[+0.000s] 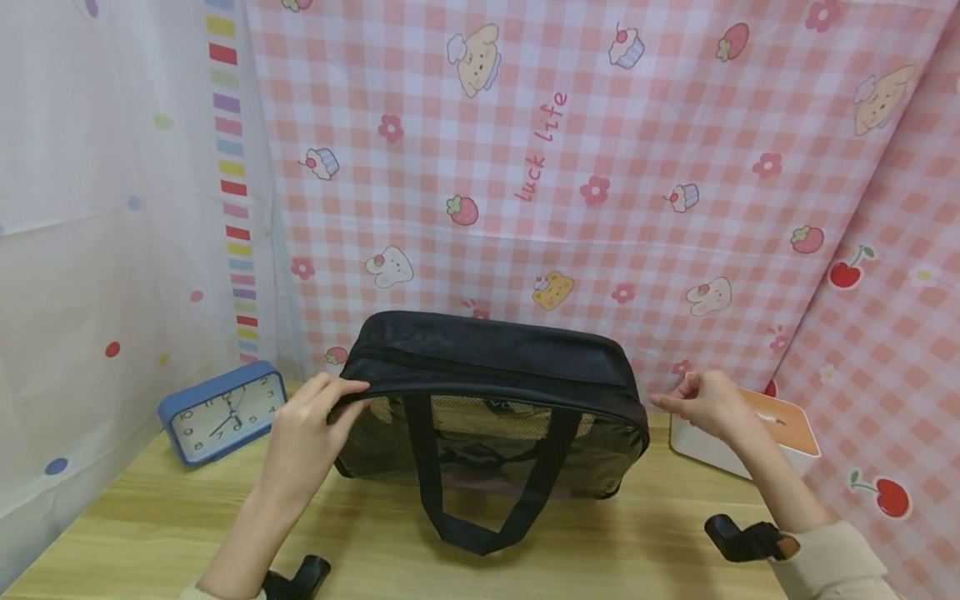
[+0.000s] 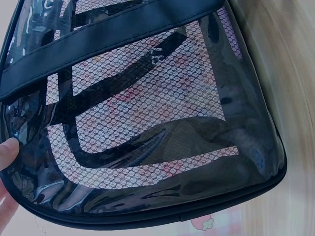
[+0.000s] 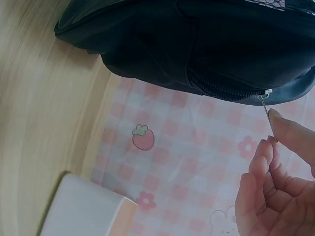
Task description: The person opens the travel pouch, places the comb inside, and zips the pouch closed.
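Observation:
A black zip bag [image 1: 487,337] with see-through sides stands on the table, its strap handle [image 1: 427,471] hanging down in front. My left hand [image 1: 303,425] pinches the bag's upper left edge between thumb and fingers; in the left wrist view only its fingertips [image 2: 7,153] show at the side of the bag's clear panel [image 2: 142,93]. At the bag's right end, my right hand [image 1: 708,404] holds a thin metal zipper pull [image 3: 265,109] between thumb and forefinger. Zipper teeth [image 3: 221,92] run along the bag's end beside the slider. Mesh and dark straps show through the panel.
A blue alarm clock [image 1: 225,414] leans back at the left of the wooden table [image 1: 360,533]. At the right, behind my forearm, is a white box [image 1: 783,429] with an orange top. A pink checked cloth [image 1: 525,250] hangs right behind the bag.

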`<state>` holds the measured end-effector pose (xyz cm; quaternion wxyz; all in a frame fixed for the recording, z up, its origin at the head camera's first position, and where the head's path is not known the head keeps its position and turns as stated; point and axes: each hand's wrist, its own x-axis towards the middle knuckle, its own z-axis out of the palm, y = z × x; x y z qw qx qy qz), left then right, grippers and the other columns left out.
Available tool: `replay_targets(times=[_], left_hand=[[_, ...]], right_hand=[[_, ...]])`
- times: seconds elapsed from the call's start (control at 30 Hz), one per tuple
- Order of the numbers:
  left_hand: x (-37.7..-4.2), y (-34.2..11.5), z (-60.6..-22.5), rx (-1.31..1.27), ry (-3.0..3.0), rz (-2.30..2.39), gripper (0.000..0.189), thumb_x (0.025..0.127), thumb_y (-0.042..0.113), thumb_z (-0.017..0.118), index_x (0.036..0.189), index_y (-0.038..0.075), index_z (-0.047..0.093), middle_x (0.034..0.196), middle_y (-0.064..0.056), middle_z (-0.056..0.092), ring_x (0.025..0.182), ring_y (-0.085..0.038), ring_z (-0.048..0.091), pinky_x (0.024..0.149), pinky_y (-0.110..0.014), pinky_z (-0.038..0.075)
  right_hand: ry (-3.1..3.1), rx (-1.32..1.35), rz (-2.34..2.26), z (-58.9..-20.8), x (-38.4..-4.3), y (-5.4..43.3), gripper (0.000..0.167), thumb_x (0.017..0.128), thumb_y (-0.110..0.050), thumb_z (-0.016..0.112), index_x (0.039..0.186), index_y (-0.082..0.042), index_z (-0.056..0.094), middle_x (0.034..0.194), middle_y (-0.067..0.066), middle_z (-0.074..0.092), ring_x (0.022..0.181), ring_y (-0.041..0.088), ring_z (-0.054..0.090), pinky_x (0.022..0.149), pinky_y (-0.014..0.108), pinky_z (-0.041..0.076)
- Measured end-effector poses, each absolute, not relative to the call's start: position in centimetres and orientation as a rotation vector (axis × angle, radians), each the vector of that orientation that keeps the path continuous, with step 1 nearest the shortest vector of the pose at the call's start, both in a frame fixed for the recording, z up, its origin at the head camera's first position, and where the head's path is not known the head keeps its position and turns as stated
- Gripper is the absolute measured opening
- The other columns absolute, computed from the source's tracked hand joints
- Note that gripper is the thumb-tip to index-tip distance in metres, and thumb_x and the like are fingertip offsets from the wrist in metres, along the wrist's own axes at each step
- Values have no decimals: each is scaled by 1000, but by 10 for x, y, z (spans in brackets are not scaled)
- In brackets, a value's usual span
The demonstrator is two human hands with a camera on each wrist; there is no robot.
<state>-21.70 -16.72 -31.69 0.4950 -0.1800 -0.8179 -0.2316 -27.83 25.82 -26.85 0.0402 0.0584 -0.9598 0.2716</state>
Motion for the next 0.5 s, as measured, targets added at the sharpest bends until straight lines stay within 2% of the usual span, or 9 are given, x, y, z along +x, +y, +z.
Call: replay_targets(times=[0.13,0.3,0.5], left_hand=[[-217,-167,-317,-429,-1984,-566,22,64,-4,78,83,2,70,76,-9,63,71,-22,62,59,-33,53],[-217,-167,-317,-433,-1977,-565,22,64,-5,78,83,2,70,76,-9,63,71,-22,63,59,-33,53],[-217,-166,-317,-444,-1973,-565,23,63,-5,78,83,2,70,76,-8,63,71,-22,63,59,-32,53]], right_hand=[[-2937,174,757,-274,-278,260,32,82,-28,68,61,-6,61,54,-3,48,52,12,41,45,24,32],[-2993,142,723,-289,-279,263,34,83,-32,65,60,-8,61,52,-3,48,49,12,41,44,24,32],[-2981,146,776,-304,-283,263,30,83,-22,64,59,-5,59,50,-3,48,48,11,44,46,25,35]])
